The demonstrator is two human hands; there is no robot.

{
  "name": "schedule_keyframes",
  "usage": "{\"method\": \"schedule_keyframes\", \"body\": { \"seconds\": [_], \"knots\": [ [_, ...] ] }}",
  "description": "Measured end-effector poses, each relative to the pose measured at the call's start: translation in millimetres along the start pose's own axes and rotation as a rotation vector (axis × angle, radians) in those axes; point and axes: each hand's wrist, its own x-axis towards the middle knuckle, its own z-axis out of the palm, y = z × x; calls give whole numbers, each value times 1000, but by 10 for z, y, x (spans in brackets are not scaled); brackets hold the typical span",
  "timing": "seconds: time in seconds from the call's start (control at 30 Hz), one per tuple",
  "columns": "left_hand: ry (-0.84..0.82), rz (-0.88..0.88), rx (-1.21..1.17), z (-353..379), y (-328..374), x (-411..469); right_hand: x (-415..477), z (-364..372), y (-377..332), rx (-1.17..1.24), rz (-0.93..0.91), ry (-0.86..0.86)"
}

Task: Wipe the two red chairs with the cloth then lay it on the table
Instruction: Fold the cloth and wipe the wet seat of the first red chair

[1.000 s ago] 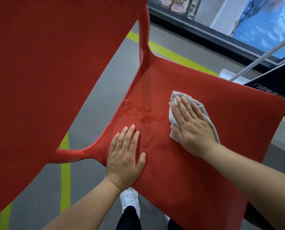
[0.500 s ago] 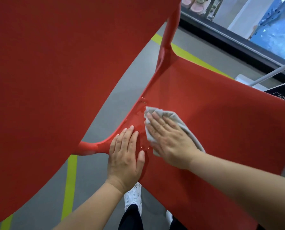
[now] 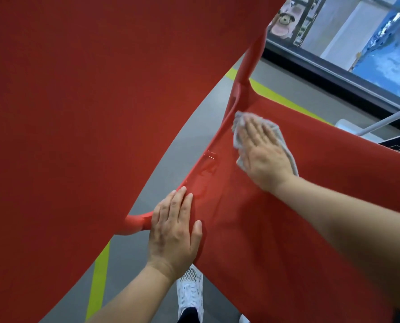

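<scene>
— Where was the cloth point(image 3: 237, 130) lying?

— Directly beneath the right hand point(image 3: 262, 157), on the seat of the red chair point(image 3: 310, 229). Its grey edges showed past the fingertips and along both sides of the hand.

— Was that hand gripping it?

— No. The fingers lay straight and close together, and the palm pressed flat on the cloth. Nothing curled round it.

— And the left hand point(image 3: 173, 231)?

— Flat as well, fingers straight, resting on the seat's near edge and holding nothing. The cloth lay well ahead of it, not touching. A wet patch point(image 3: 206, 176) sat just beyond its fingertips, between the two hands.

— Anything nearer?

— A white shoe point(image 3: 190, 292) on the grey floor point(image 3: 182, 148), just behind the left wrist.
</scene>
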Motion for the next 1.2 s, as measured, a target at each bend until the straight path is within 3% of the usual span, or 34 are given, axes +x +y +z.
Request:
{"method": "schedule_keyframes", "body": {
  "seconds": [0.13, 0.2, 0.3, 0.4, 0.67, 0.97, 1.2],
  "knots": [
    [0, 13, -11, 8, -7, -34, 253, 20, -89, 60, 218, 69],
    [5, 35, -19, -3, -26, -52, 227, 36, -238, 58, 126, -16],
    [21, 73, -44, -26, -56, -94, 41, 71, -584, 46, -153, -190],
    [70, 71, -112, -51, -101, -200, -163, 106, -893, 134, -287, -217],
    [102, 88, -248, -85, -305, -628, -519, 119, -1251, 331, -410, -252],
    [157, 56, -243, -79, -201, -804, -1032, 148, -1054, 204, -636, -289],
    [-5, 48, -120, 46, 247, -924, -1903, 134, -673, 256, -544, -254]
  ]
}}
